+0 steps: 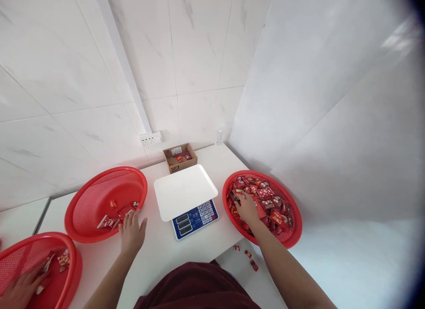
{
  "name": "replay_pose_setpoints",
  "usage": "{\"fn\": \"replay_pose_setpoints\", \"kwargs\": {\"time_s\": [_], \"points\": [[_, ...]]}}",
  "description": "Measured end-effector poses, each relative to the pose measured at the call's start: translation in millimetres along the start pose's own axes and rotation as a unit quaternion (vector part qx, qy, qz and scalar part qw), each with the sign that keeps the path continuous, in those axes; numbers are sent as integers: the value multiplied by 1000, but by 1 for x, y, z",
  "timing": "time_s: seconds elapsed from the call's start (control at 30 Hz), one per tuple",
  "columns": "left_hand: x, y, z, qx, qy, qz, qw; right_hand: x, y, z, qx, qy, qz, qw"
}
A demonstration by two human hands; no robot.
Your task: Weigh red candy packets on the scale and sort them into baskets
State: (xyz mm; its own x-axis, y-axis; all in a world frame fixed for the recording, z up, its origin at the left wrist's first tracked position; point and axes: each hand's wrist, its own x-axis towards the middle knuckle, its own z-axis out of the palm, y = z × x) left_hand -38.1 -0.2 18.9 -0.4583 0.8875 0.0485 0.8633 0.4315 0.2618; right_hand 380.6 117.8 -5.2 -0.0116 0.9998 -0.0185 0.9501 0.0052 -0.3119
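Observation:
My left hand is at the near right rim of a red plastic basket, fingers stretched out and thumb apart. Some wrapped candies lie in that basket, a few close to my fingertips. My right hand reaches over the rim of another red basket, heaped with red wrapped candies. Its fingers are apart and touch the candies; the fingertips are partly hidden among the wrappers. Between the two baskets stands a blue digital scale with a white tray on top.
A cardboard box with red packets stands behind the scale. At lower left, another person's hand is inside a third red basket. Several candies lie below the table's front edge. A wall socket and a clear bottle are behind.

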Motion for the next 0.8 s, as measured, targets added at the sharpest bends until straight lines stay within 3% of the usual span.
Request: {"fn": "replay_pose_setpoints", "kwargs": {"time_s": [0.17,0.23,0.4,0.57,0.7,0.8], "points": [[-13,13,13,-68,0,55,996,22,-3,6,-56,-78,3,995],[-16,13,14,-85,2,61,994,27,-4,10,-76,-80,24,994],[-19,5,6,-131,15,57,990,31,0,5,-1,-5,43,999],[-16,3,-8,-182,2,22,983,22,8,-24,159,97,80,979],[-16,23,-14,-226,-23,1,974,21,-2,-50,323,137,143,926],[-22,52,-17,-281,-58,31,958,20,-31,-61,513,94,168,836]]}}
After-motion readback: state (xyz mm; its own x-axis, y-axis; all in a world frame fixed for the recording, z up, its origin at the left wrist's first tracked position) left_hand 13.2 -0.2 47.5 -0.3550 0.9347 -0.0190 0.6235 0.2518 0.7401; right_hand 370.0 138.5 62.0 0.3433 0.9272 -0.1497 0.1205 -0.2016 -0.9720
